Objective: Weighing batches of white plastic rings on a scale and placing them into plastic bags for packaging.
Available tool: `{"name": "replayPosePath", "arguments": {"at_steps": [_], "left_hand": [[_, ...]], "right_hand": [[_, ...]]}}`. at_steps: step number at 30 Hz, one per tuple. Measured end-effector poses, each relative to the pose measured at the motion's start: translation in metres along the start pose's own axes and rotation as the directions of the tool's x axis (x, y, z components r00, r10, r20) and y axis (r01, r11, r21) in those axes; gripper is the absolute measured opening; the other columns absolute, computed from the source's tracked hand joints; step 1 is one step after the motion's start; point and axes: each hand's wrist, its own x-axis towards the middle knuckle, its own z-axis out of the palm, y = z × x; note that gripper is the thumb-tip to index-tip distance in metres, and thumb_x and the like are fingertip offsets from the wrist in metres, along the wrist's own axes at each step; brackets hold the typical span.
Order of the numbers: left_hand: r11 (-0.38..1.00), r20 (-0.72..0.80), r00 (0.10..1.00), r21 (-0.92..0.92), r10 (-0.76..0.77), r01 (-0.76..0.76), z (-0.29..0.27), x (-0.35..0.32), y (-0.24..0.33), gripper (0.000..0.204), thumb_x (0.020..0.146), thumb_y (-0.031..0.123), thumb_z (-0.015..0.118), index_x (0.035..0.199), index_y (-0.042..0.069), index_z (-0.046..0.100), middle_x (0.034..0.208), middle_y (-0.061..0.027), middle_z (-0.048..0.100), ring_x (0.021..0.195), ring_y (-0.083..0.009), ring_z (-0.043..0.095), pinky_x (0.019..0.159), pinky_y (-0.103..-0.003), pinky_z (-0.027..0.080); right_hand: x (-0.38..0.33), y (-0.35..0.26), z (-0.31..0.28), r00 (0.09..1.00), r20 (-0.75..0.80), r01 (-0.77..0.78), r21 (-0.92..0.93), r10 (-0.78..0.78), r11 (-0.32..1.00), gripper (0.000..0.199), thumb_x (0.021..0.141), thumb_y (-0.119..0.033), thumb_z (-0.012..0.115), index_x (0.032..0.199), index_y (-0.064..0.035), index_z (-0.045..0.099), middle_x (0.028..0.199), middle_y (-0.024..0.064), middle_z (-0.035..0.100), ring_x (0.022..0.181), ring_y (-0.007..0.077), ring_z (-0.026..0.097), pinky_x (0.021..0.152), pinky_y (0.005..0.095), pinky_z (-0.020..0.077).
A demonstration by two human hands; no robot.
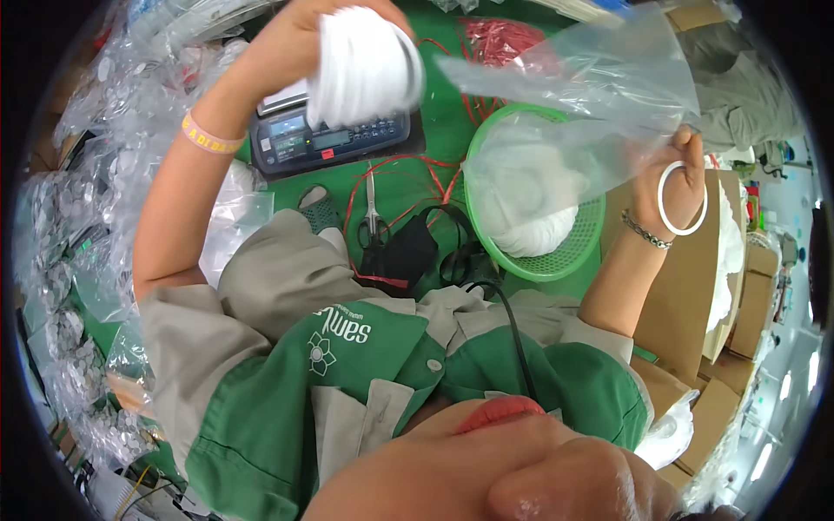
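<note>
Green collar below; hands lift white rings, seemingly stacked, clear bag.

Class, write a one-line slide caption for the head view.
Left hand grips a stack of white rings; right hand holds one ring and a clear bag.

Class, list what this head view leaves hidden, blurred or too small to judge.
- Left hand: fingers cut by the top edge; its white ring stack is motion-blurred, uncountable.
- Scale: display too small.
- Green basket: contents veiled by the clear bag.
- Scissors: handles blend into dark straps.
</note>
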Motion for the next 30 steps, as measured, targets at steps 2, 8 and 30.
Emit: {"name": "replayPosePath", "arguments": {"at_steps": [2,8,30], "left_hand": [[0.999,0.198,0.979,0.001,0.052,-0.053,0.038,0.018,0.035,0.017,0.071,-0.001,0.058,0.086,0.003,0.065,0.119,-0.0125,0.053,0.116,-0.0244,0.045,0.089,-0.033,0.040],[0.875,0.170,0.861,0.011,-0.479,0.485,0.089,-0.011,0.051,0.031,0.065,-0.012,0.052,0.090,0.001,0.064,0.089,-0.0077,0.064,0.086,-0.0157,0.059,0.075,-0.027,0.046],[0.844,0.117,0.847,0.227,-0.518,0.485,0.124,-0.023,0.034,0.029,0.075,0.010,0.057,0.102,-0.001,0.056,0.083,-0.0157,0.061,0.079,-0.0261,0.060,0.072,-0.033,0.047]], "right_hand": [[-0.004,0.004,0.005,1.000,0.005,-0.029,0.028,0.029,0.999,0.030,0.092,-0.022,0.038,0.089,0.0009,0.057,0.099,0.0154,0.060,0.098,0.0305,0.054,0.088,0.0496,0.0386],[0.010,0.034,-0.010,0.995,-0.097,-0.025,-0.347,-0.010,0.937,0.034,0.092,-0.025,0.038,0.095,0.0034,0.058,0.109,0.0161,0.056,0.089,0.0242,0.057,0.082,0.0378,0.0438],[-0.029,0.171,-0.040,0.982,0.037,-0.020,-0.953,0.183,0.303,0.038,0.072,-0.018,0.062,0.102,0.0038,0.052,0.095,0.0152,0.060,0.084,0.0207,0.061,0.071,0.0304,0.0476]]}}
